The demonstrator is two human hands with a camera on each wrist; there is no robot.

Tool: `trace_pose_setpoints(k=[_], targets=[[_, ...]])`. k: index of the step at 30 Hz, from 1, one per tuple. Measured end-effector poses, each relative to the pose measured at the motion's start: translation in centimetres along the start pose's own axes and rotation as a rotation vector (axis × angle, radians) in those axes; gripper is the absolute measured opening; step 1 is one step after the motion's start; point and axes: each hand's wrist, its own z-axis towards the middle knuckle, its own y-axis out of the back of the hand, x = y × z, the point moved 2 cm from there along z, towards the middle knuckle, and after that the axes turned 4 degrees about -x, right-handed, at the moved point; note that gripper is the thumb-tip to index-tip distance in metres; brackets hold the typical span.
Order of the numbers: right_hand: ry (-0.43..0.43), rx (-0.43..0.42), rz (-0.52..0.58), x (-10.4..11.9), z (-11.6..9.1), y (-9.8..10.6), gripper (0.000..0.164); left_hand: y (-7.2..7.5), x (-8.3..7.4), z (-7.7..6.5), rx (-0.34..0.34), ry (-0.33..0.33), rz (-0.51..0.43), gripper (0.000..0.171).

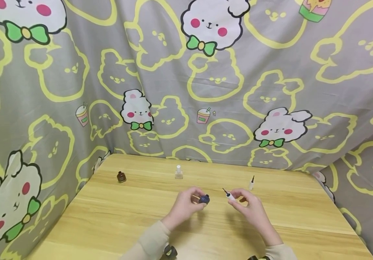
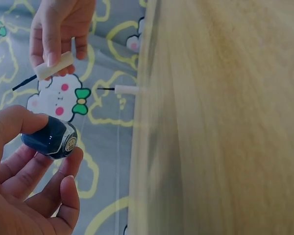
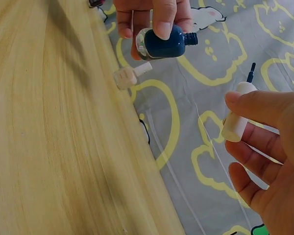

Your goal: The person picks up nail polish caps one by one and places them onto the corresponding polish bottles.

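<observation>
My left hand [image 1: 184,206] pinches a dark blue nail polish bottle [image 1: 204,199] above the table. Its neck is bare and threaded, as the right wrist view shows on the same bottle [image 3: 166,45]. The thumb lies across the bottle's side, with fingers beneath. To the right, my right hand [image 1: 251,210] holds a white cap [image 1: 230,197] between thumb and fingers. A dark-coated brush [image 3: 252,72] points out of this cap, tilted upward. Bottle and brush are apart, with a gap between the two hands.
Farther back, a second white cap [image 1: 251,185] stands on the table with its dark brush upward. A clear nail polish bottle [image 1: 179,174] with a white cap stands at the back middle. An uncapped dark brown bottle [image 1: 121,177] stands at the left. Patterned grey cloth [image 1: 173,83] surrounds the wooden table [image 1: 108,216].
</observation>
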Motion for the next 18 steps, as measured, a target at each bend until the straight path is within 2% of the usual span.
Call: trace_pose_setpoints(k=[18], targets=[[0.157, -0.011, -0.073, 0.74, -0.06, -0.15, 0.029, -0.21, -0.15, -0.18, -0.028, -0.064, 0.146, 0.022]])
